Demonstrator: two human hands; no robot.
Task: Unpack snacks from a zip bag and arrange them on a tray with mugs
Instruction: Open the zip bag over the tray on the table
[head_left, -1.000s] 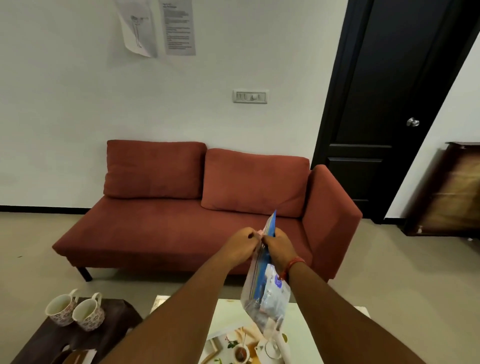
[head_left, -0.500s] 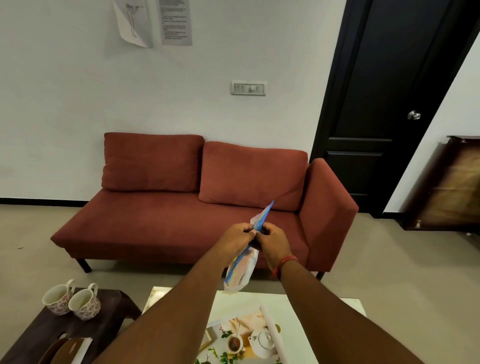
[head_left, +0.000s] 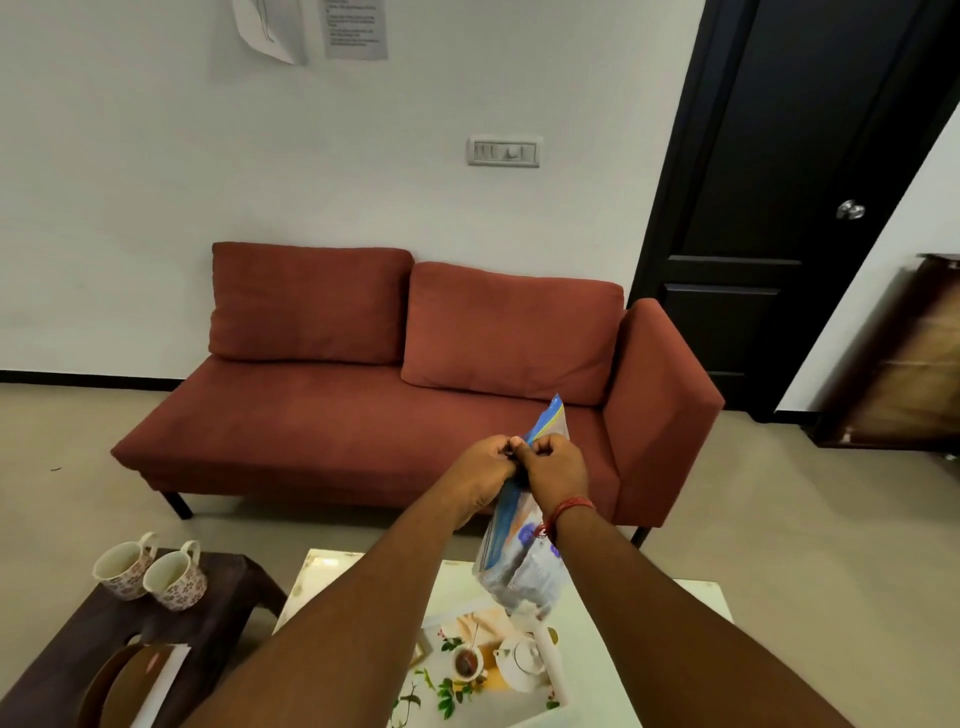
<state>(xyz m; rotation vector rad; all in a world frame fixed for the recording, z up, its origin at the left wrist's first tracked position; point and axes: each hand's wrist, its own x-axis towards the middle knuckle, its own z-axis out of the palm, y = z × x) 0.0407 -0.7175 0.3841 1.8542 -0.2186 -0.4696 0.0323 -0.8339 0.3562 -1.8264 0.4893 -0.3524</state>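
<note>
A clear zip bag (head_left: 519, 561) with a blue seal strip hangs in the air over the white table, with blue-and-white snack packets inside. My left hand (head_left: 480, 470) and my right hand (head_left: 553, 473) both pinch its top edge, close together. Below the bag lies the tray (head_left: 488, 670), printed with a teapot and cup picture. Two floral mugs (head_left: 150, 569) stand side by side on the dark side table at lower left.
A white table (head_left: 649, 623) carries the tray. The dark wooden side table (head_left: 228, 597) also holds a brown round object and a white sheet at its near end. A red sofa (head_left: 363, 415) stands behind, and a black door at right.
The bag swung up and sideways half a second ago and now hangs down again under my hands. Both hands have stayed pinched on its top edge.
</note>
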